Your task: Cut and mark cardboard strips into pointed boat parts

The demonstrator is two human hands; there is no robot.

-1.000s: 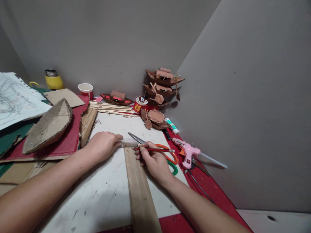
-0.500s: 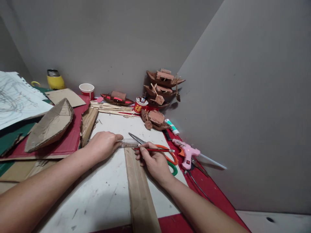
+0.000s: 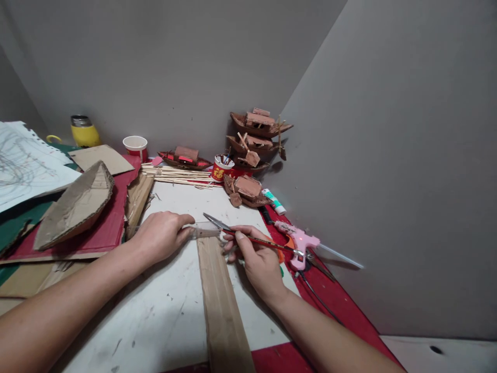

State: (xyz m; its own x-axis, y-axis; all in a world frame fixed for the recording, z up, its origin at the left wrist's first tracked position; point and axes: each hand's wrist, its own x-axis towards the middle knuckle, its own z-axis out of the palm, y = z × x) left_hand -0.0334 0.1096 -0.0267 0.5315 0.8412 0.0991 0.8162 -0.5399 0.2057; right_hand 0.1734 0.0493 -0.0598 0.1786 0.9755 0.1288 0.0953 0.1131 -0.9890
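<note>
My left hand (image 3: 165, 233) is closed on a clear ruler (image 3: 207, 231), which lies across the far end of a long brown cardboard strip (image 3: 223, 300). Between the fingers of my right hand (image 3: 264, 267) is a slim red pencil (image 3: 274, 243). Its silver end points right, and its other end is near the ruler's right part. Scissors (image 3: 215, 221) lie just past my right hand, their blades showing; that hand mostly covers the orange and green handles.
Left are a cardboard boat hull (image 3: 77, 207) and paper sheets (image 3: 31, 163). Brown model boats (image 3: 258, 127), thin sticks (image 3: 178, 175) and a paper cup (image 3: 223, 168) stand at the back. A pink glue gun (image 3: 298, 243) lies right, by the wall.
My right hand has shifted slightly right and down, and the pencil now slopes more, its silver end lower. My left hand stays on the ruler. The view has shifted slightly.
</note>
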